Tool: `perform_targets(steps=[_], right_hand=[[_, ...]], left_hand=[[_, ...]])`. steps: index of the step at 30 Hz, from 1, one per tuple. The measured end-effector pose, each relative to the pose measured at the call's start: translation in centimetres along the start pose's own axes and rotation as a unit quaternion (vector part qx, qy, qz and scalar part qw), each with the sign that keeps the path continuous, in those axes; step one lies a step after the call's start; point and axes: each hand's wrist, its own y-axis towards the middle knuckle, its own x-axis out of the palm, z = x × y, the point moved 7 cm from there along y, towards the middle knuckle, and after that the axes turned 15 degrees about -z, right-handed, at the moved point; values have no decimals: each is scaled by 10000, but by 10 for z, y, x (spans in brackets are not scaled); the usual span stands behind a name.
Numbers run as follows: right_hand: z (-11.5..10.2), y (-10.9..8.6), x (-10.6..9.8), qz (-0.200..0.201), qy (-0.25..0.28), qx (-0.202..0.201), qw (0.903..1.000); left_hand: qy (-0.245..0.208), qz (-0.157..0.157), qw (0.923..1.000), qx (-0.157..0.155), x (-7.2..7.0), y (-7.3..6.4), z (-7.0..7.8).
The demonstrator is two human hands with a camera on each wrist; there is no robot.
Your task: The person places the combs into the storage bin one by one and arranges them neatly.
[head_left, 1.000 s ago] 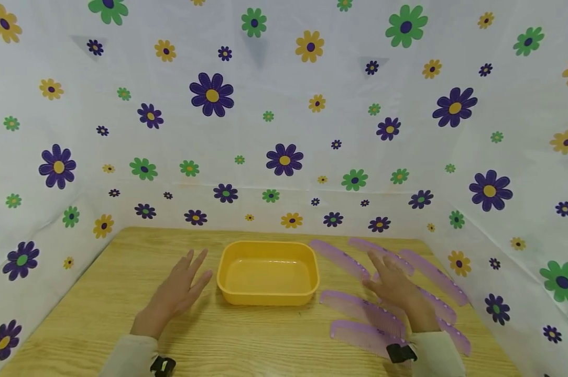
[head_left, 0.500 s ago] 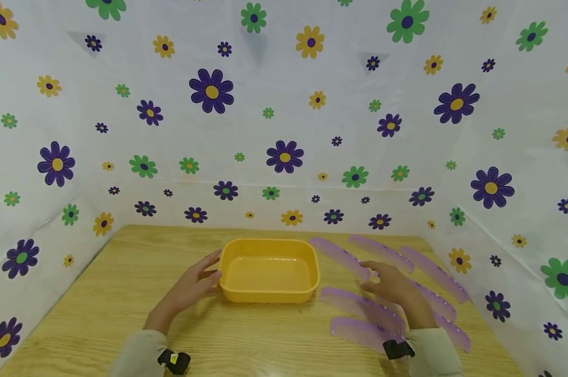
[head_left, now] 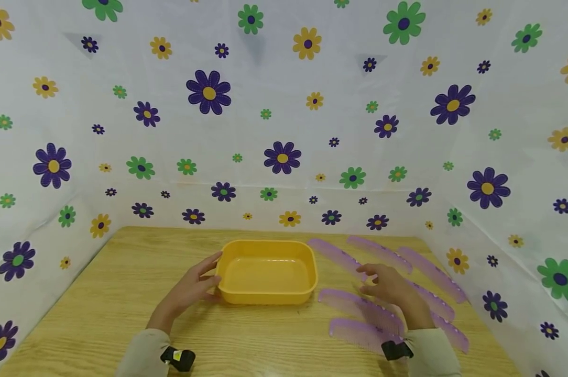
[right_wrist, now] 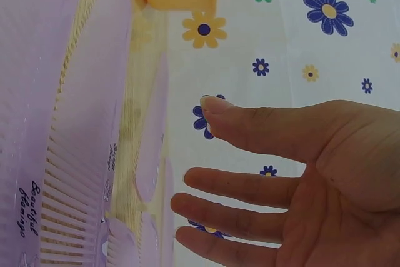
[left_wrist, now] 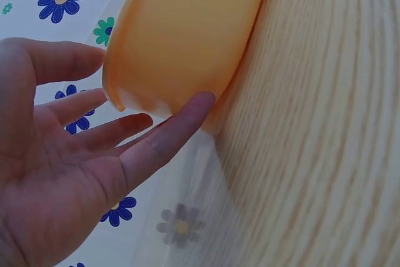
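A shallow yellow plastic tray point(head_left: 267, 298) sits on the wooden table. Beside its left end is my left hand point(head_left: 189, 290), fingers loosely extended and fingertips right at the rim and wall. The left wrist view shows one digit against the tray point(left_wrist: 187, 23) low down near the table, with another at its rim. Several translucent purple combs point(head_left: 361, 306) lie spread to the right of the tray. Over them hovers my right hand point(head_left: 392, 288), fingers apart and slightly bent, holding nothing. Close by in the right wrist view, printed lettering shows on a comb point(right_wrist: 90, 110).
A white cloth point(head_left: 284, 120) printed with flowers forms walls behind and on both sides of the table point(head_left: 246, 340). Two combs lie near the right wall, one of them a far comb point(head_left: 432, 275). A dark band point(head_left: 397, 350) is worn at the right wrist.
My left hand has moved right from beside the tray to its left end. My right hand has dropped slightly over the combs, its fingers bending a little more.
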Motion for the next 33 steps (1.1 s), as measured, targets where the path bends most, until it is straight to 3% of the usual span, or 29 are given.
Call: perform_targets(steps=[9,20,33], right_hand=[[2,3,6,-142,314,277,9990],[1,9,14,-88,252,373,9989],[-6,16,23,-149,-225,-75,9996]], left_hand=[[-112,126,9998,-40,1,-1,-3],[-108,353,9992,-138,3,1,-4],[-18,289,9996,-39,2,0,0]])
